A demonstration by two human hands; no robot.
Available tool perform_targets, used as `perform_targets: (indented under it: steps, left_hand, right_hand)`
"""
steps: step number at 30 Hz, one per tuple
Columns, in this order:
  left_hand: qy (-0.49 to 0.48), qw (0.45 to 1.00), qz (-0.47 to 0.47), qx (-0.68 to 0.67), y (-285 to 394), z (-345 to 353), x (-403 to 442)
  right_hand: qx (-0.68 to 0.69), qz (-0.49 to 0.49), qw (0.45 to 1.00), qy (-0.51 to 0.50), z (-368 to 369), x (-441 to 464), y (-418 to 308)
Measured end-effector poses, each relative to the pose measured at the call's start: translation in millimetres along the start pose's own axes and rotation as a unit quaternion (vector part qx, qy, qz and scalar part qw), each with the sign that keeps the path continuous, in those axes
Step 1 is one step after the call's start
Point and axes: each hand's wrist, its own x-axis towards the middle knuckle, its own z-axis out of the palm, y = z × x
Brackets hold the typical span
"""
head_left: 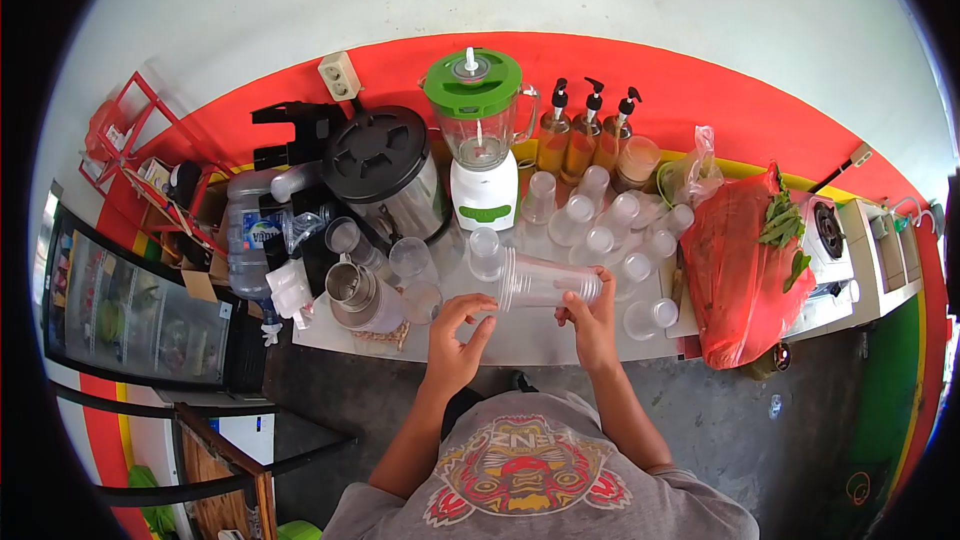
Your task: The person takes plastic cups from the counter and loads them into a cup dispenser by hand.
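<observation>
My right hand (594, 325) grips a nested stack of clear plastic cups (540, 282) near its narrow base end. The stack lies sideways in the air over the table's front part, its rims facing left. Just left of those rims is my left hand (459, 340), thumb and fingers apart, with nothing seen in it. A single clear cup (486, 254) stands upside down behind the rims. More clear cups (600, 240), several of them upside down, spread over the table to the right. A metal shaker or pitcher (351, 285) stands on the left among other cups.
At the back stand a green-lidded blender (483, 140), a large black-lidded container (385, 170) and pump bottles (583, 145). On the right are a red plastic bag (742, 270) with leaves and a stove (824, 240). A water bottle (250, 240) and a glass-door fridge (135, 290) are left.
</observation>
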Motion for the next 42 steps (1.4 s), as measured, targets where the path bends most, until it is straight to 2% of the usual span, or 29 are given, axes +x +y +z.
perform_targets:
  steps: [3,10,16,18,19,21,22,23,24,25,26,27,29,31,33,35,40,42]
  left_hand:
    - [-0.01,1.0,-0.003,-0.011,-1,-3,0]
    - [-0.038,0.999,-0.01,-0.014,-6,-15,0]
    - [-0.062,0.998,0.004,-0.007,4,-47,12]
    - [-0.048,0.999,-0.007,-0.024,-1,-60,17]
    - [-0.028,0.998,-0.021,-0.044,-2,-69,18]
    - [-0.036,0.997,-0.04,-0.053,-2,-91,22]
    - [-0.043,0.995,-0.057,-0.065,-2,-103,27]
    - [-0.033,0.996,-0.052,-0.063,-2,-116,33]
    - [-0.054,0.998,-0.019,-0.036,-2,-131,38]
    - [-0.073,0.997,0.013,-0.008,-3,-145,43]
    - [-0.06,0.998,0.013,-0.005,-4,-161,49]
    - [-0.087,0.995,0.044,0.036,-5,-177,58]
    - [-0.107,0.988,0.072,0.083,-2,-208,75]
    - [-0.086,0.968,0.16,0.173,6,-236,93]
    - [-0.071,0.967,0.16,0.184,8,-263,110]
    - [-0.073,0.947,0.215,0.227,5,-290,129]
    - [-0.075,0.936,0.197,0.283,-37,-361,157]
    - [-0.05,0.936,0.184,0.297,-47,-384,159]
  right_hand:
    - [-0.034,-0.007,0.999,-0.001,3,-3,-1]
    - [-0.016,-0.002,1.0,-0.009,19,-3,13]
    - [-0.043,-0.006,0.999,-0.002,44,2,21]
    - [-0.191,0.044,0.98,-0.026,56,12,13]
    - [-0.189,0.044,0.981,-0.027,63,17,6]
    - [-0.323,0.076,0.936,-0.118,79,30,-16]
    - [-0.325,0.07,0.935,-0.126,90,36,-31]
    - [-0.4,0.065,0.899,-0.165,102,40,-47]
    - [-0.471,0.06,0.856,-0.204,116,45,-62]
    - [-0.474,0.053,0.852,-0.215,130,53,-73]
    - [-0.529,-0.005,0.809,-0.256,144,61,-83]
    - [-0.577,-0.063,0.76,-0.294,159,69,-89]
    - [-0.583,-0.058,0.747,-0.314,197,84,-102]
    - [-0.601,-0.042,0.727,-0.331,239,89,-118]
    - [-0.592,-0.072,0.721,-0.353,267,102,-115]
    - [-0.568,-0.14,0.711,-0.39,288,124,-100]
    - [-0.623,-0.111,0.668,-0.392,357,129,-78]
    - [-0.601,-0.189,0.671,-0.391,373,122,-56]
